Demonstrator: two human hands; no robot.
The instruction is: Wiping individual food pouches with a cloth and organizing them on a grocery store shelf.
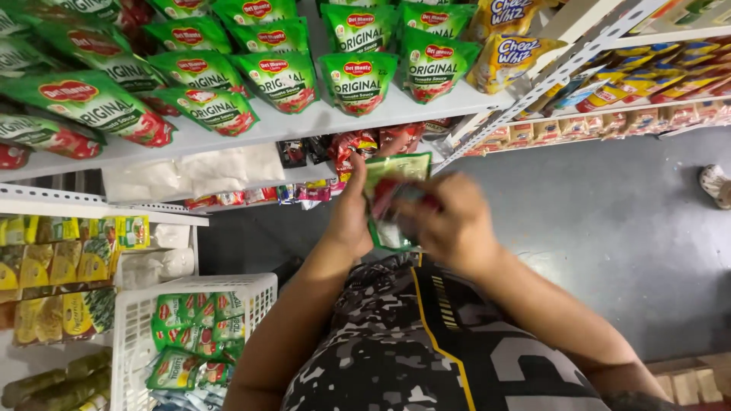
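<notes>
My left hand [352,217] and my right hand [454,221] are together in front of my chest, both gripping a small stack of green and red sauce pouches [392,199]. The right hand is blurred by motion. The pouches are held upright, just below the edge of a white shelf [304,122] that carries several matching green pouches [358,80] standing in rows.
A white plastic basket [133,320] at lower left holds several more green pouches. Yellow packets [506,53] sit at the shelf's right end. Another shelf unit [647,91] runs along the right. Grey floor [609,228] lies beyond, with someone's foot [716,185] at far right.
</notes>
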